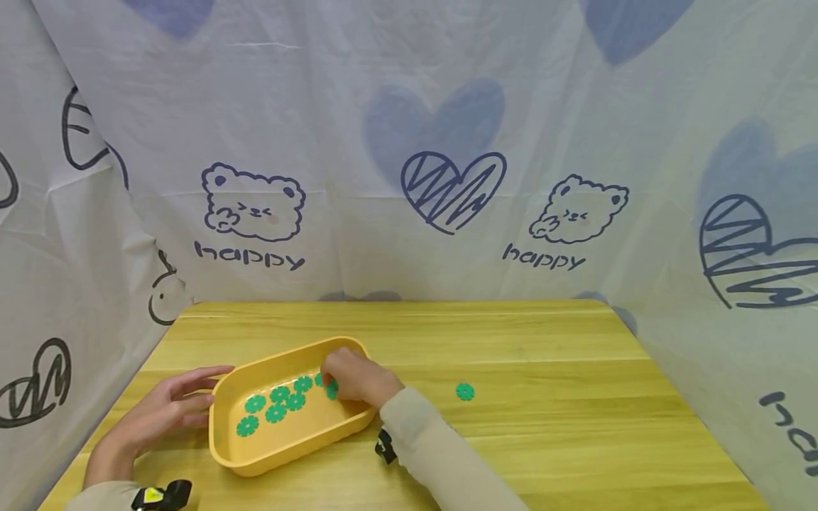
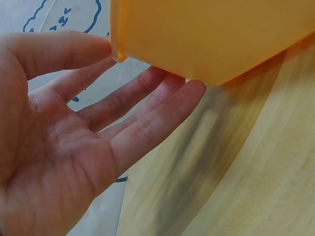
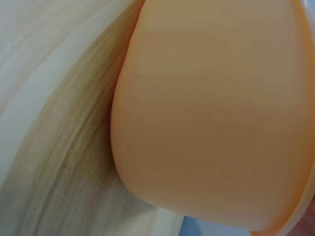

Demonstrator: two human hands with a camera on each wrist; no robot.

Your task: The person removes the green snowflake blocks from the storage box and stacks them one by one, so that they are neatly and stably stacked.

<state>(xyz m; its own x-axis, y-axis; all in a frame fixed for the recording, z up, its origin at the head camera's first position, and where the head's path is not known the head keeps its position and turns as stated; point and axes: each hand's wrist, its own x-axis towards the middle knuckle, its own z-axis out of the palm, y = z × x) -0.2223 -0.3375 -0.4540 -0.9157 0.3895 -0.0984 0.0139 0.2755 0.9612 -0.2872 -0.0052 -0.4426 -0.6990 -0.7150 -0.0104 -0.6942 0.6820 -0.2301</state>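
A yellow plastic basin [image 1: 300,446] stands at a slant on the table, several green notched plastic discs [image 1: 247,426] lying on its floor. My left hand [image 1: 167,406] is at the basin's left end. In the left wrist view the thumb and fairly straight fingers [image 2: 157,115] touch the basin's rim and lower wall [image 2: 206,39]. Over the right end reaches my right hand [image 1: 358,376], its fingertips down inside at a green disc [image 1: 331,389] that they seem to pinch. The right wrist view shows only the basin's outer wall [image 3: 211,118]; the fingers are hidden there.
One more green disc [image 1: 465,392] lies on the wood-grain table [image 1: 543,426], to the right of the basin. White cloth [image 1: 358,241] printed with hearts and bears hangs behind the table and along both sides.
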